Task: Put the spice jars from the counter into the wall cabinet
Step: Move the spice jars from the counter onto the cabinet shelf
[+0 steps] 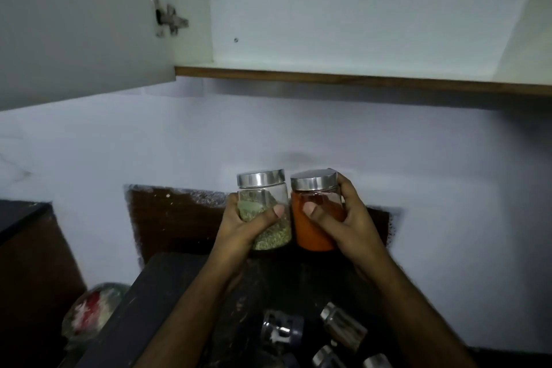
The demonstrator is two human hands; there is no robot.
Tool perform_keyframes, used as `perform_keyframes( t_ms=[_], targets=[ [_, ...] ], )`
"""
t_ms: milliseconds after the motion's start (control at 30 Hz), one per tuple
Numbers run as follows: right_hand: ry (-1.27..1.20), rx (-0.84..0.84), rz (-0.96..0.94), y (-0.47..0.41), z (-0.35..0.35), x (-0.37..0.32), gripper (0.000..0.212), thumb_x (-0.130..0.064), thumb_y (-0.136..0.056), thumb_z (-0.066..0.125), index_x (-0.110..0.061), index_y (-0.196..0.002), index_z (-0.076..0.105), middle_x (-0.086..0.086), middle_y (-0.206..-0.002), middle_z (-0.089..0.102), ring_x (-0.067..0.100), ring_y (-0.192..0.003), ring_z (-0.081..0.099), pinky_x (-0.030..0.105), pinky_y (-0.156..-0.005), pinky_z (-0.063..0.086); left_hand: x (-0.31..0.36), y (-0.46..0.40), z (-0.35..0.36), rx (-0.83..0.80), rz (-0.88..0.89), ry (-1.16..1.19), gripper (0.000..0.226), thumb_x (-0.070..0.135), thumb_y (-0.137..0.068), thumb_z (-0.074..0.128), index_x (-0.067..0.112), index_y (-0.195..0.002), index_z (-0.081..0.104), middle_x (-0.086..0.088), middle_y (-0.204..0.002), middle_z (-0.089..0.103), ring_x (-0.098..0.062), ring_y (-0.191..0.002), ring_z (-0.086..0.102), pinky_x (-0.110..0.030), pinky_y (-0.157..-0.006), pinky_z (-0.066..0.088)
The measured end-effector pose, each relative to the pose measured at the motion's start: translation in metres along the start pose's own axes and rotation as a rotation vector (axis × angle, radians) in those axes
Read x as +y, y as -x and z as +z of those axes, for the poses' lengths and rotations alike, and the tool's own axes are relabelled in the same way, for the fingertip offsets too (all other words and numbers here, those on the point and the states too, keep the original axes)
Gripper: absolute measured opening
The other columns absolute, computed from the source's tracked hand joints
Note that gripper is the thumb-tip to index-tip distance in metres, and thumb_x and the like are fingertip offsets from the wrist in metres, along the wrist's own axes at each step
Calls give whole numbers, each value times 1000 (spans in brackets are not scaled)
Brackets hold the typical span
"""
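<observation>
Spice jars: green-seed jar (266, 212) gripped in left hand (242, 225), orange-powder jar (317, 218) in right hand (343, 218), both midair below the open wall cabinet (343, 67), likely glass, smooth, fairly full, so hold round the body, not the steel lids

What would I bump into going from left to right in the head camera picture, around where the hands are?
Left hand → jar of green spice it grips → jar of orange spice → right hand gripping that one. The two jars sit side by side, nearly touching, held up below the open wall cabinet.
</observation>
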State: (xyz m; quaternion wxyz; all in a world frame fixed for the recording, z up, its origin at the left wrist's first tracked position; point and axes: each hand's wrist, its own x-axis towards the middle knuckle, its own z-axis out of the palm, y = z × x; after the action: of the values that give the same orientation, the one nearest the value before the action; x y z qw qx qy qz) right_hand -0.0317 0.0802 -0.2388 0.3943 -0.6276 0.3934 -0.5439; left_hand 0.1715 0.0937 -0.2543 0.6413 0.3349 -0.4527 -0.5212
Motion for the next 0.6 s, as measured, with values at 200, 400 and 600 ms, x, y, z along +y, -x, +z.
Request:
perform_keyframes(
  t_ms=[200,400,600],
  targets=[
    [68,98,-87,-23,-43,-40,83,-61,-69,80,-49,-142,42,-15,-138,56,14,-124,61,46,-94,59,29,-38,51,-19,119,-161,77,40,-58,97,18,-121,58,-5,-110,77,-25,-99,77,-43,-77,64],
    [88,213,-217,-64,-78,-81,87,-65,-68,77,-40,-145,42,-11,-139,58,15,-126,59,47,-97,57,71,-79,107,3,272,-282,64,33,-65,97,17,-118,64,-1,-105,78,-16,-95,77,-35,-77,64],
    [110,199,-349,-106,-110,-124,79,-54,-76,80,-40,-144,43,-16,-137,60,10,-124,59,43,-97,58,107,-110,147,5,391,-315,51,29,-73,93,16,-116,70,0,-104,80,-16,-97,77,-32,-76,63]
  ],
)
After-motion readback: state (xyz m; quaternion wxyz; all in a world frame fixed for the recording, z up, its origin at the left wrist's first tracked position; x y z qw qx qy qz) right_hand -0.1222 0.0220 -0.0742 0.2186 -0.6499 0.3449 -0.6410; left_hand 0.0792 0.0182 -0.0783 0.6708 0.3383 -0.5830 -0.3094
